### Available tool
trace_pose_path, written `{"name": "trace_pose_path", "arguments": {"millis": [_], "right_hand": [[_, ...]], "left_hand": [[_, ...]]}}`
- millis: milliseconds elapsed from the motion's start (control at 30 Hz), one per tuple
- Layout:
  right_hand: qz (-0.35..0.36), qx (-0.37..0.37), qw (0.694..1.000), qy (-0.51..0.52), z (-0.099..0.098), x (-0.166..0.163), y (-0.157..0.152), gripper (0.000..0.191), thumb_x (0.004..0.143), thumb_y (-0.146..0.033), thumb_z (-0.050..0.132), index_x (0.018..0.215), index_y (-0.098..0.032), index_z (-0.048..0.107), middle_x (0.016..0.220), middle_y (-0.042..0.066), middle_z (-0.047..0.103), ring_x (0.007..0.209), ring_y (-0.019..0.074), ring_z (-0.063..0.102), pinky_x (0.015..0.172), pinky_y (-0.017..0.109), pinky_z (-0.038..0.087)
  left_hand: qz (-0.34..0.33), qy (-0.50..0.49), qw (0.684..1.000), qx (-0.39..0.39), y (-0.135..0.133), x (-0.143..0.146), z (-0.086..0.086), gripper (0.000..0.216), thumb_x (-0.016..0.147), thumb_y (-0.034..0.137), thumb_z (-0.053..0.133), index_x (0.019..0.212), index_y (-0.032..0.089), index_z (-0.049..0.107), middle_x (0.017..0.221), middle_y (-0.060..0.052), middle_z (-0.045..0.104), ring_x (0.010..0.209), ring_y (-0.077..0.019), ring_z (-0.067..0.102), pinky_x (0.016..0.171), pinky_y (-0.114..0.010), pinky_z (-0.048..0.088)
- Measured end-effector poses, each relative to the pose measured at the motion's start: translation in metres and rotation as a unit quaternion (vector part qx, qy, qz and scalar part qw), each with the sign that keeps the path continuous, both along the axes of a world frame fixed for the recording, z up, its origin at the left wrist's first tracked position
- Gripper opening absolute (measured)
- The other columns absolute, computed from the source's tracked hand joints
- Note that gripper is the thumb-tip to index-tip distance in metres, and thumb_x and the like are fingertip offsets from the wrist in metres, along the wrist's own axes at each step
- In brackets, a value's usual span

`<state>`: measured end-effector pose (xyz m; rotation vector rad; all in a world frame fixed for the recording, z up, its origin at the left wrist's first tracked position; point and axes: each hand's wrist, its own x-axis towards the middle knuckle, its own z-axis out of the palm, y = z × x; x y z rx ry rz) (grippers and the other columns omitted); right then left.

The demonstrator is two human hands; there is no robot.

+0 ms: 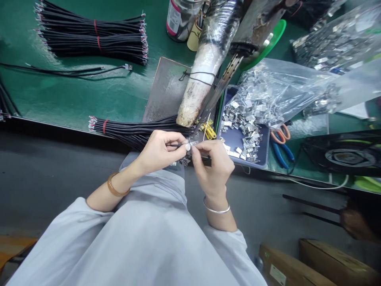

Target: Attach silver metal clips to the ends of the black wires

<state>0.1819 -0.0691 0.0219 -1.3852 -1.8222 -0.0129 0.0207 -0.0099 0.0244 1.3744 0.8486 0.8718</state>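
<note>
My left hand (160, 153) is closed, thumb and index finger pinching the end of a thin black cable (177, 145). My right hand (216, 163) meets it fingertip to fingertip, also in a pinch; a thin bright wire (206, 126) rises from its fingers. A small shiny metal piece (193, 142) shows between the fingertips, partly hidden, and I cannot tell which hand bears it. Just above the fingers is the lower end of a metal soldering iron (222, 83). A bundle of black cables (127, 129) with a red tie lies beside my left hand.
A blue tray (263, 153) of metal USB connectors (250, 139) stands right of my hands, near yellow clips (209, 131) and blue-orange pliers (281, 145). A white pipe (198, 83) hangs overhead. Another cable bundle (119, 37) lies back left. Cardboard boxes (291, 266) stand below right.
</note>
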Motion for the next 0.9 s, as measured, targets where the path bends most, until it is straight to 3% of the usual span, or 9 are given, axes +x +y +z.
{"name": "trace_pose_path", "arguments": {"millis": [133,267,500,900], "right_hand": [[-0.055,0.043,0.995,0.074,-0.006,0.004,-0.002,0.01,0.098,-0.014,0.066,0.097,-0.024,0.064,0.083,-0.003,0.072,0.068,0.0121,0.073,0.06,0.022,0.06],[-0.014,0.114,0.993,-0.023,-0.007,0.005,-0.002,0.018,0.092,-0.01,0.072,0.1,-0.025,0.066,0.1,0.003,0.082,0.086,0.0174,0.081,0.077,0.027,0.066],[0.002,0.081,0.997,0.013,-0.01,-0.001,0.004,0.021,0.091,-0.004,0.07,0.096,-0.024,0.064,0.111,0.006,0.082,0.092,0.0188,0.082,0.084,0.03,0.068],[0.017,0.078,0.996,0.025,0.0,-0.002,0.008,0.022,0.088,-0.003,0.074,0.094,-0.023,0.067,0.112,0.005,0.081,0.092,0.0175,0.081,0.084,0.028,0.068]], "left_hand": [[0.029,0.0,0.999,-0.027,-0.002,0.003,0.002,0.019,0.075,0.028,0.069,0.067,0.012,0.075,0.055,0.003,0.052,0.05,-0.006,0.032,0.047,-0.021,0.024],[0.058,-0.02,0.998,-0.024,-0.003,0.006,0.005,0.015,0.073,0.024,0.069,0.064,0.013,0.073,0.054,0.004,0.052,0.049,-0.0052,0.028,0.046,-0.021,0.026],[0.097,-0.019,0.995,-0.013,-0.002,0.01,0.004,0.014,0.072,0.023,0.069,0.063,0.014,0.071,0.051,0.006,0.042,0.049,-0.0056,0.026,0.045,-0.022,0.02],[0.131,-0.027,0.991,0.005,-0.003,0.01,0.005,0.015,0.075,0.022,0.07,0.065,0.012,0.076,0.055,0.002,0.052,0.051,-0.0059,0.033,0.045,-0.019,0.022]]}}
